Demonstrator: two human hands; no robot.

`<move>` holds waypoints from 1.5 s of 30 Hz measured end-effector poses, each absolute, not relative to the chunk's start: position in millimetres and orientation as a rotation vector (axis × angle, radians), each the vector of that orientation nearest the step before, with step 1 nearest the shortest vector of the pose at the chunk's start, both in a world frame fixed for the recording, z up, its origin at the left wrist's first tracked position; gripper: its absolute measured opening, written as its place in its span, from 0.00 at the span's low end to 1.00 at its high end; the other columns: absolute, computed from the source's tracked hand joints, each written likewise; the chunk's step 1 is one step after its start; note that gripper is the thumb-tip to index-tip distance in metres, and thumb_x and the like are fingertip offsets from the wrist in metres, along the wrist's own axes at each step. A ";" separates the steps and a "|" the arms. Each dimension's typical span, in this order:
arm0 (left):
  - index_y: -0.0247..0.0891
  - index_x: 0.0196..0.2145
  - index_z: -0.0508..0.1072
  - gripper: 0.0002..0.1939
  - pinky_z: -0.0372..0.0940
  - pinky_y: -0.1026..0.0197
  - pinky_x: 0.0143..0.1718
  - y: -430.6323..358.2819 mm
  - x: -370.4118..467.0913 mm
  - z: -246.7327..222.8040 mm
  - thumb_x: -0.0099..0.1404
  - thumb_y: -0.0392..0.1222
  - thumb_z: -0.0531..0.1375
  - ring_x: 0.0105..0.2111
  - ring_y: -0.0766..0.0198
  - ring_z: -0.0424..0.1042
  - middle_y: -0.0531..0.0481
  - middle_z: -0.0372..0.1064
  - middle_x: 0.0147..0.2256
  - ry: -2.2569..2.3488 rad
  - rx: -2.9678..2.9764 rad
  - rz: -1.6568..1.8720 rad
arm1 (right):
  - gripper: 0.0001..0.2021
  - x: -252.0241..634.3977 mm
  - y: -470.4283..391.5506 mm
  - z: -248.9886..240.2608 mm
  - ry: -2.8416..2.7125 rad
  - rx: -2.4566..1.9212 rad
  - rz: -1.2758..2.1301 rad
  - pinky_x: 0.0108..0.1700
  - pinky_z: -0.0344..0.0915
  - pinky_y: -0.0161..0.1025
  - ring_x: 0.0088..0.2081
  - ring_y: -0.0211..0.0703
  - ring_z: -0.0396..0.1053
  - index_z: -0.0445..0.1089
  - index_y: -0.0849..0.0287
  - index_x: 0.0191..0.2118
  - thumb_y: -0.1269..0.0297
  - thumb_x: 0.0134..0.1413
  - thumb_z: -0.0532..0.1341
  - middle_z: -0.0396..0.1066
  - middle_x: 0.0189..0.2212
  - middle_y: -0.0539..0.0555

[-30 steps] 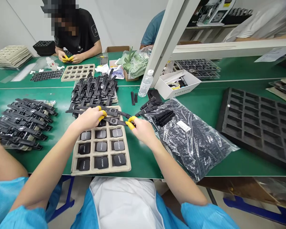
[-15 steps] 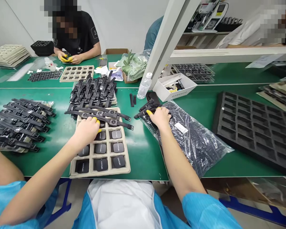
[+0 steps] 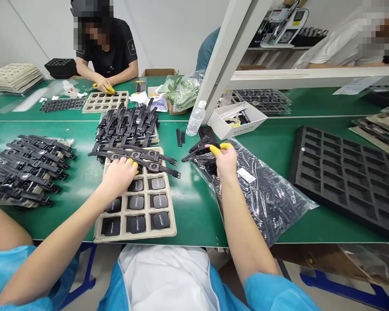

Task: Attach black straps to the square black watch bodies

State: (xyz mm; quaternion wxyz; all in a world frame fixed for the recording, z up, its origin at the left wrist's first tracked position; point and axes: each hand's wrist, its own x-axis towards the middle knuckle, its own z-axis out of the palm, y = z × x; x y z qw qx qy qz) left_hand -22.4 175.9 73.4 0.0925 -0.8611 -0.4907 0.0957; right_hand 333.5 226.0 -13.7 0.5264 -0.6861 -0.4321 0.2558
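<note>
My left hand [image 3: 120, 175], with yellow finger cots, lies over a beige moulded tray [image 3: 173, 216], its fingers curled by a smartwatch [image 3: 154, 166] laid across the far compartments. What those fingers hold, if anything, is hidden. Square black watch faces [image 3: 136, 202] with pale lettering sit in the tray's nearer compartments. To the right, my right hand [image 3: 226, 163] pinches a black watch strap [image 3: 202, 149] between yellow-covered fingertips. Loose straps lie below it, at the mouth of a clear plastic bag [image 3: 262, 198] full of dark straps.
Stacked smartwatches [image 3: 126, 125] stand beyond the tray, with another pile [image 3: 29, 168] at left. A water bottle [image 3: 196, 119] and white box [image 3: 238, 121] stand by the post. At right lies a black foam tray [image 3: 343, 172]. A co-worker [image 3: 106, 52] sits opposite.
My right hand has turned and drawn up from the loose straps, a strap now visible at its fingertips. My left hand has hardly moved. The co-worker's hands have shifted to the tray opposite.
</note>
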 end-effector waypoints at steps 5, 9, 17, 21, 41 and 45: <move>0.36 0.44 0.70 0.10 0.70 0.54 0.37 151.4 -12.4 105.6 0.74 0.44 0.52 0.36 0.51 0.77 0.42 0.75 0.34 -1.839 -2.659 -0.134 | 0.16 286.4 160.8 28.2 -0.819 -0.981 0.992 0.35 0.69 0.39 0.27 0.40 0.68 0.61 0.50 0.42 0.54 0.57 0.68 0.66 0.28 0.44; 0.37 0.52 0.65 0.12 0.74 0.55 0.42 132.1 17.1 96.8 0.74 0.41 0.52 0.41 0.54 0.79 0.42 0.77 0.41 -1.831 -2.957 -0.737 | 0.16 234.9 99.9 41.0 -0.894 -0.875 1.535 0.18 0.50 0.33 0.15 0.32 0.50 0.64 0.51 0.42 0.46 0.61 0.65 0.66 0.23 0.43; 0.38 0.62 0.64 0.29 0.72 0.46 0.57 126.1 35.7 48.4 0.65 0.26 0.50 0.56 0.53 0.72 0.39 0.73 0.54 -1.033 -3.360 -0.989 | 0.18 215.6 71.0 24.7 -1.014 -0.796 1.778 0.20 0.51 0.34 0.16 0.33 0.53 0.66 0.56 0.37 0.45 0.62 0.65 0.64 0.16 0.43; 0.37 0.64 0.63 0.29 0.69 0.44 0.61 126.9 33.0 51.9 0.67 0.26 0.50 0.59 0.52 0.71 0.38 0.72 0.57 -0.947 -3.329 -1.000 | 0.17 220.2 75.2 26.1 -1.014 -0.795 1.787 0.20 0.51 0.34 0.15 0.33 0.52 0.66 0.56 0.36 0.47 0.62 0.65 0.63 0.14 0.43; 0.37 0.64 0.61 0.26 0.72 0.49 0.54 95.0 43.6 54.1 0.71 0.29 0.49 0.52 0.52 0.70 0.38 0.69 0.51 -1.101 -3.116 -1.228 | 0.13 216.9 65.7 34.1 -0.672 -0.557 1.940 0.15 0.50 0.28 0.12 0.30 0.47 0.68 0.58 0.35 0.54 0.61 0.68 0.58 0.11 0.40; 0.34 0.66 0.59 0.24 0.69 0.46 0.56 96.0 41.6 52.9 0.74 0.37 0.49 0.53 0.51 0.67 0.36 0.68 0.52 -1.033 -3.266 -1.238 | 0.13 221.6 64.3 32.9 -0.670 -0.639 1.942 0.15 0.49 0.27 0.12 0.29 0.46 0.68 0.58 0.34 0.55 0.60 0.68 0.57 0.11 0.40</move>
